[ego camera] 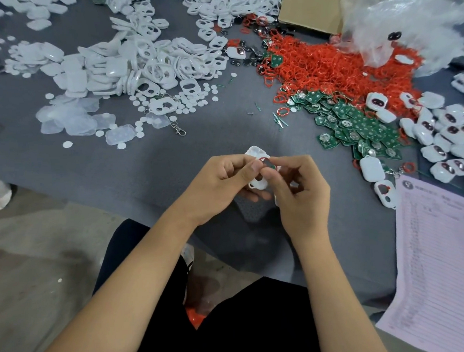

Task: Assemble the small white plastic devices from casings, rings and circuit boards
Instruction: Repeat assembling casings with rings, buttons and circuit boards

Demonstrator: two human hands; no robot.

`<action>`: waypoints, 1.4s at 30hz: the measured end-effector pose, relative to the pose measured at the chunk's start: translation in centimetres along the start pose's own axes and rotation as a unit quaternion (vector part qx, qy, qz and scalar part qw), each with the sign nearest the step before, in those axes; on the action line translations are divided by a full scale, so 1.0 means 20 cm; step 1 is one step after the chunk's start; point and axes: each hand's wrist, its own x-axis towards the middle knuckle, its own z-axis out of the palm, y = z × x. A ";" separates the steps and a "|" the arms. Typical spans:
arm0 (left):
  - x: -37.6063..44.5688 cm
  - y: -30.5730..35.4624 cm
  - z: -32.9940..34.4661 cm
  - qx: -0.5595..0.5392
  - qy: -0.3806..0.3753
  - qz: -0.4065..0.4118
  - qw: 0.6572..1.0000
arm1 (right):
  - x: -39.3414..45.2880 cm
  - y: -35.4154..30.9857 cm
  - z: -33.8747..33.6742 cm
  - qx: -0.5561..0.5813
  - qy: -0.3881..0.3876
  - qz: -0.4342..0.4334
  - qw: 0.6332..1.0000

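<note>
Head view: casing (258,184) pinched between left hand (225,181), right hand (295,189).

Site type: small assembly workshop / piecework bench, not a home or office.
Evidence: grey cloth-covered work surface (150,163) w/ bulk loose parts in heaps, unsorted by tray. White plastic casings (130,66), large pile, upper left. Red rings (327,65), dense mound, upper right. Green circuit boards (356,122), spread just below the rings. Finished white units (447,137), batch at right edge. Open cardboard carton (311,7) and clear plastic bag (410,16) (bulk supply packaging) at top right. Ruled paper sheet (439,260), lower right; text unreadable. Bare concrete-look floor (43,264) at left.
</note>
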 end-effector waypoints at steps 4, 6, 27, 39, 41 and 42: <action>-0.01 -0.02 0.02 0.001 0.055 -0.017 0.998 | 0.00 0.00 0.01 -0.010 -0.008 -0.003 1.000; 0.00 -0.03 0.02 0.015 0.073 -0.025 0.997 | 0.00 0.00 0.01 -0.027 -0.003 -0.010 1.000; 0.00 -0.04 0.04 0.098 0.087 0.016 0.991 | 0.03 0.02 -0.03 0.272 -0.105 0.188 0.938; -0.02 -0.03 0.04 0.067 -0.008 0.033 0.997 | 0.01 0.01 -0.07 0.340 -0.124 0.206 0.909; -0.02 -0.03 0.04 0.090 -0.008 0.035 0.995 | 0.01 0.02 -0.08 0.344 -0.126 0.203 0.908; -0.02 -0.03 0.04 0.108 -0.003 0.035 0.994 | 0.00 0.02 -0.08 0.345 -0.129 0.199 0.908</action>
